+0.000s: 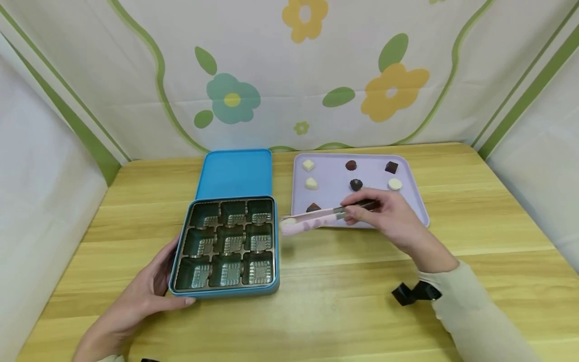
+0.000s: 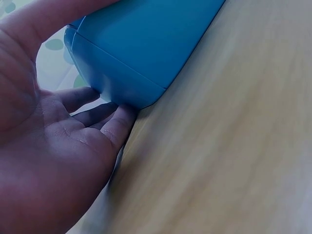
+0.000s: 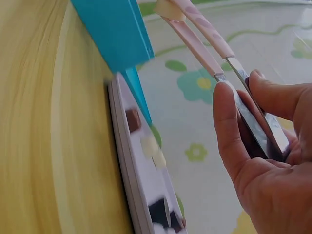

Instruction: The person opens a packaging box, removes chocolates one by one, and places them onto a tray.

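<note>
My right hand (image 1: 389, 216) pinches a pair of tongs (image 1: 316, 219) with pink tips and metal arms. Between the tips sits a cream-coloured chocolate (image 3: 170, 10), just right of a blue tin (image 1: 277, 281) and above the table. The tin holds a dark plastic insert (image 1: 217, 225) divided into several compartments, with no chocolates visible in them. At the tin's front left corner, my left hand (image 1: 145, 291) grips it, thumb along the front and fingers against the left side. In the left wrist view, fingertips touch the blue wall (image 2: 117, 68) near the table.
Behind the tin lies its blue lid (image 1: 237, 173). A lilac tray (image 1: 330, 196) at the back right carries several white, brown and dark chocolates, among them a dark square one (image 1: 391, 167). All stand on a wooden table (image 1: 325, 301), with a flowered cloth (image 1: 289, 75) behind.
</note>
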Demonstrator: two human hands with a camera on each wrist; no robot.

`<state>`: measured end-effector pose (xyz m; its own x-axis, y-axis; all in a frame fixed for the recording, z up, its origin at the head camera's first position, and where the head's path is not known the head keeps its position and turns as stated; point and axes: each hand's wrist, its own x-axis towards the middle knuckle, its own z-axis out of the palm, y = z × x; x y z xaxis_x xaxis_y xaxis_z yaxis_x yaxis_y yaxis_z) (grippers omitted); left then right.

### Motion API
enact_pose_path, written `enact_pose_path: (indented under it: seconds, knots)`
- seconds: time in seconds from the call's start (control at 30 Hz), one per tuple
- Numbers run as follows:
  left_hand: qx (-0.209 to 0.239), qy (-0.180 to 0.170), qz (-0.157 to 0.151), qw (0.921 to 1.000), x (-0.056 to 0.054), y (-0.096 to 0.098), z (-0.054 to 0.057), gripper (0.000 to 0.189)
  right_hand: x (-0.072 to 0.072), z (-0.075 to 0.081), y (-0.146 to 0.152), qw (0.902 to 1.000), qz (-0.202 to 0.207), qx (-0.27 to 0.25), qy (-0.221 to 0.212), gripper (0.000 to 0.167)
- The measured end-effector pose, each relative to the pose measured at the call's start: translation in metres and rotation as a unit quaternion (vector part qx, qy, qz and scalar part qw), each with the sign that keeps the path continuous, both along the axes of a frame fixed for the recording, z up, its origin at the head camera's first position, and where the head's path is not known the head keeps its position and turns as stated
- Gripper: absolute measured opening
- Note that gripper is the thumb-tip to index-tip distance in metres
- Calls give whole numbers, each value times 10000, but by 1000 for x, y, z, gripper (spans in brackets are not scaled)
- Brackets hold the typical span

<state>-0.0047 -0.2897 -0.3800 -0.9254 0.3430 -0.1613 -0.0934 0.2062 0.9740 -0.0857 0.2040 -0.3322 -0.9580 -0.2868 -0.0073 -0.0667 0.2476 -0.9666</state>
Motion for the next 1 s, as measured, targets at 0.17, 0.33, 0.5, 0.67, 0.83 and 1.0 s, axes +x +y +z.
enact_pose_path:
  seconds: [0.17,0.33,0.5,0.67,0.83,1.0]
  knots:
    - [25,38,-48,10000,-5,0,-2,125,10,-3,41,9991,-421,-6,67,19]
    - [131,90,-70,9998,-9,-6,-10,126,20,-14,80,9957,-928,67,41,16]
    - [18,32,-68,10000,-4,-10,-15,124,29,-33,114,9925,-1175,-347,-65,16]
    - [22,-53,-60,10000,-2,-10,-14,123,34,-45,142,9817,-1401,-1278,-192,18]
    - [138,-34,-46,9999,-3,-8,-14,124,34,-48,166,9647,-1532,-2141,-112,25]
    - [165,-55,-39,9998,-2,-7,-13,124,34,-52,181,9528,-1737,-2476,-265,28]
